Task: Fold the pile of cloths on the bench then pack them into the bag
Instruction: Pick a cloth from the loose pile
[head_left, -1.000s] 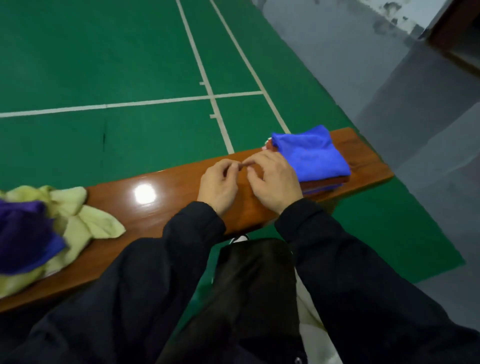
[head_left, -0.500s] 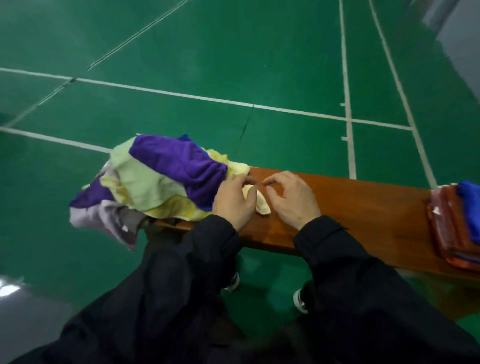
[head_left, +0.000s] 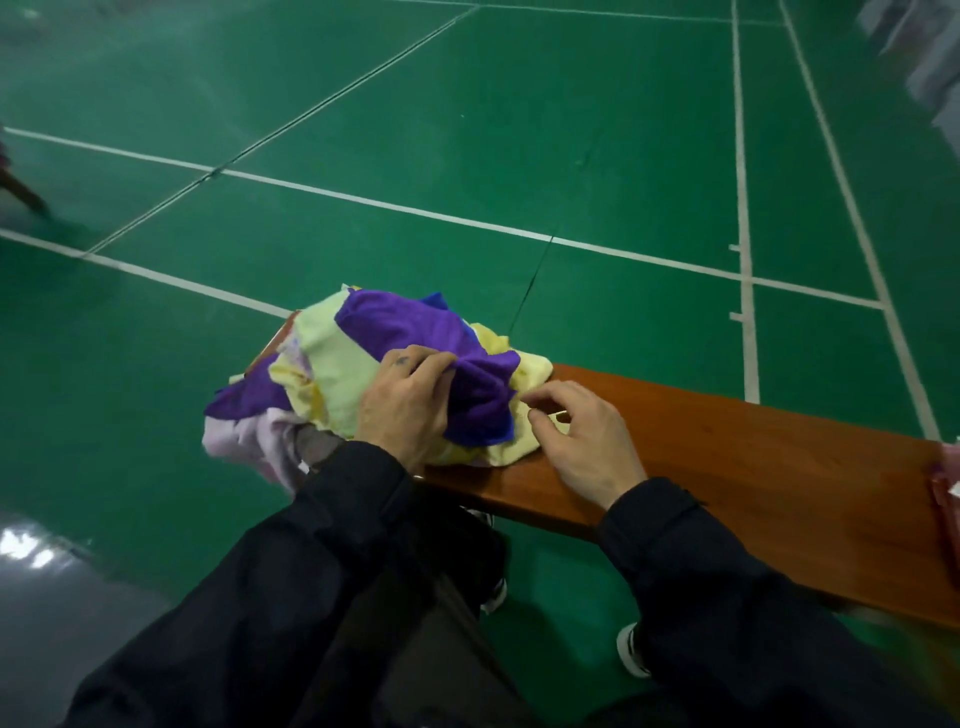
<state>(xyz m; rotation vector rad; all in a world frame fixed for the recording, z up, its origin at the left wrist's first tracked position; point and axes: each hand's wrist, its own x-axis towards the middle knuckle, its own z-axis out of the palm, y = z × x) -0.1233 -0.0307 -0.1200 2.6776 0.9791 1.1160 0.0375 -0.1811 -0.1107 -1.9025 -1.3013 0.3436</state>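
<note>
A: Where, the pile of cloths?
B: On the left end of the bench, heaped loose, unfolded. Yellow cloth mostly, purple cloth draped over the top, a pale lilac cloth hanging off the near-left edge. Sliver of blue showing behind the purple.

A: Left hand?
B: On top of the heap, fingers curled into a bunched fold of the purple cloth, gripping it. Small dark mark on one knuckle.

A: Right hand?
B: Just beside the heap, at the pale yellow edge. Fingers loosely curled, thumb and forefinger close together at the cloth's corner; whether actually pinching it, cannot tell.

A: Bag?
B: Only a reddish edge at the far right of the bench, cut off by the frame; too little to name.

A: Surroundings?
B: Green court floor with white lines. Dark sleeves, dark trousers, shoes below the bench.
</note>
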